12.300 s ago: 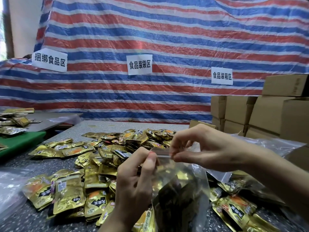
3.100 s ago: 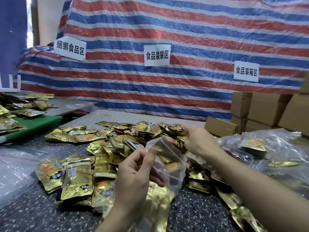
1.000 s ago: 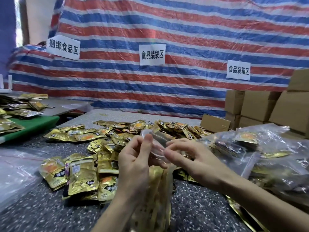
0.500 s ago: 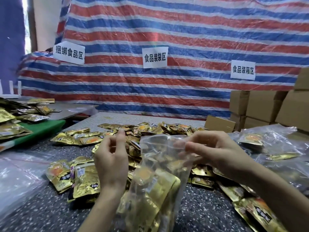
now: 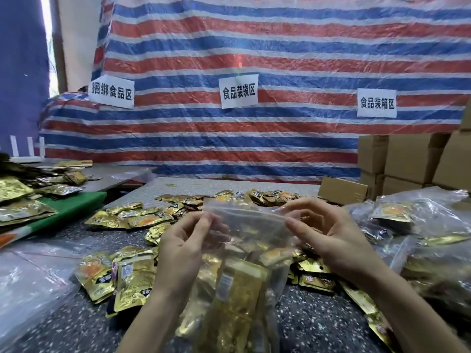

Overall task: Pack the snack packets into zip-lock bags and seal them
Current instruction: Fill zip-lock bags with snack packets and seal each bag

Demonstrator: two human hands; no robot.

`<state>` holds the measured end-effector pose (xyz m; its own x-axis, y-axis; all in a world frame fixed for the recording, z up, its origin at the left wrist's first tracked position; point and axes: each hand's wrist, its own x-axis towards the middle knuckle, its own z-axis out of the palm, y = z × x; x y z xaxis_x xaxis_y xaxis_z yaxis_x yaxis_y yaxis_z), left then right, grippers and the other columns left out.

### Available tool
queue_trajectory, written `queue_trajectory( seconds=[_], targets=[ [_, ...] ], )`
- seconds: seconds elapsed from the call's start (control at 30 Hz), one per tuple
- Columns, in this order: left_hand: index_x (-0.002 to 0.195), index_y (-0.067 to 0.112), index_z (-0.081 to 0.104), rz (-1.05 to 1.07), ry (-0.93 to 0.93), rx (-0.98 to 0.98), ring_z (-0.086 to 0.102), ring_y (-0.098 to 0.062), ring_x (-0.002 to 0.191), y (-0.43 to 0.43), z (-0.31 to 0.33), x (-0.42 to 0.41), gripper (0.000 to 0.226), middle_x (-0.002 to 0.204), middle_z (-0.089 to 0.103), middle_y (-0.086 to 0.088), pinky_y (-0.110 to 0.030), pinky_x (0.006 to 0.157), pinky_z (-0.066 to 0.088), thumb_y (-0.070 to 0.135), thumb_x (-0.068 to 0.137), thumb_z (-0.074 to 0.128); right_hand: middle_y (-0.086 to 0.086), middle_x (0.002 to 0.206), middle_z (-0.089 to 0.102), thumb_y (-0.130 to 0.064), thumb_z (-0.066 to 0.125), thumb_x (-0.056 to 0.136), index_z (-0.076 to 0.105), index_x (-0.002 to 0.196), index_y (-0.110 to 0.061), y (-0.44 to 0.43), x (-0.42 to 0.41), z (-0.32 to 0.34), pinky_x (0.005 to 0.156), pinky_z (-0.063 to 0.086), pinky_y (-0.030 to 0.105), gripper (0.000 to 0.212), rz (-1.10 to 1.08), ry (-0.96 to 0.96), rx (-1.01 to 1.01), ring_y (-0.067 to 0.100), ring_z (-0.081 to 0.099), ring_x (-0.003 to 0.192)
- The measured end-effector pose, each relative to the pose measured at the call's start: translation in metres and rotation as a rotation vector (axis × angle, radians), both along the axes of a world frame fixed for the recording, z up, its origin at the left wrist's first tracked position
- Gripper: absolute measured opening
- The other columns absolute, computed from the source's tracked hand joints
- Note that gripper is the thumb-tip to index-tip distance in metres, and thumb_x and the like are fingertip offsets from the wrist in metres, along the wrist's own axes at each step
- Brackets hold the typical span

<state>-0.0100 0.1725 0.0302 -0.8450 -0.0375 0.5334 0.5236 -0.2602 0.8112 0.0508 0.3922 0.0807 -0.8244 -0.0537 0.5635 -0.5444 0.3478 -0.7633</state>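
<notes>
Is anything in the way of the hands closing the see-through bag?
Nothing visible. The left hand and right hand pinch the top corners of the clear plastic zip-lock bag, above the gold foil snack packets inside.

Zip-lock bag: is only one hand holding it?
No, the left hand and the right hand each pinch a top corner of the zip-lock bag.
</notes>
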Motion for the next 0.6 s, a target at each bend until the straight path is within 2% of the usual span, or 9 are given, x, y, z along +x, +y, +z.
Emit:
queue_trajectory(
  seconds=[0.07,0.17,0.27,0.37,0.47,0.53,0.6],
  targets=[
    [0.082,0.014,0.074,0.006,0.031,0.001,0.072,-0.032,0.079,0.000,0.001,0.002,0.027,0.084,0.074,-0.013,-0.034,0.070,0.062,0.034,0.083,0.057,0.009,0.086,0.075,-0.026,0.075,0.073,0.074,0.100,-0.022,0.005,0.002,-0.002,0.063,0.059,0.030,0.027,0.001,-0.047,-0.065,0.021,0.071,0.075],
    [0.087,0.023,0.077,-0.016,0.053,0.017,0.073,-0.029,0.079,-0.001,0.005,0.007,0.023,0.084,0.075,-0.013,-0.030,0.068,0.060,0.036,0.083,0.059,0.012,0.086,0.077,-0.021,0.081,0.065,0.075,0.099,-0.013,0.013,0.003,-0.005,0.066,0.061,0.030,0.036,-0.020,-0.102,-0.191,0.025,0.073,0.075],
    [0.089,0.021,0.078,0.001,0.088,0.025,0.073,-0.029,0.076,-0.001,0.007,0.009,0.024,0.083,0.075,-0.014,-0.029,0.066,0.060,0.037,0.082,0.061,0.012,0.085,0.076,-0.018,0.084,0.058,0.078,0.091,-0.009,0.013,0.006,-0.007,0.062,0.059,0.025,0.035,0.006,-0.116,-0.380,0.022,0.072,0.070],
    [0.087,0.023,0.079,0.018,0.151,0.041,0.073,-0.027,0.073,-0.003,0.011,0.014,0.023,0.083,0.075,-0.011,-0.029,0.065,0.060,0.039,0.079,0.065,0.010,0.082,0.075,-0.022,0.087,0.050,0.079,0.086,-0.012,0.012,0.010,-0.005,0.062,0.057,0.021,0.039,0.018,-0.060,-0.518,0.018,0.071,0.068],
    [0.086,0.027,0.080,0.091,0.273,0.043,0.072,-0.021,0.069,-0.008,0.017,0.020,0.018,0.080,0.076,-0.005,-0.023,0.064,0.059,0.036,0.080,0.066,0.007,0.083,0.075,-0.033,0.096,0.046,0.080,0.089,-0.017,0.012,0.018,0.001,0.068,0.058,0.021,0.049,0.041,0.054,-0.532,0.019,0.072,0.075],
    [0.087,0.024,0.079,0.174,0.383,-0.035,0.072,-0.016,0.067,-0.012,0.021,0.023,0.015,0.080,0.077,0.001,-0.020,0.065,0.058,0.028,0.084,0.065,0.006,0.083,0.075,-0.046,0.097,0.042,0.080,0.093,-0.020,0.011,0.023,0.005,0.072,0.057,0.021,0.060,0.044,0.131,-0.505,0.019,0.072,0.077],
    [0.090,0.020,0.075,0.263,0.479,-0.175,0.073,-0.012,0.068,-0.016,0.022,0.023,0.011,0.081,0.076,0.007,-0.018,0.065,0.058,0.023,0.086,0.065,0.006,0.083,0.075,-0.051,0.097,0.040,0.079,0.095,-0.021,0.012,0.026,0.007,0.072,0.057,0.021,0.064,0.038,0.156,-0.481,0.018,0.072,0.077]
  ],
)
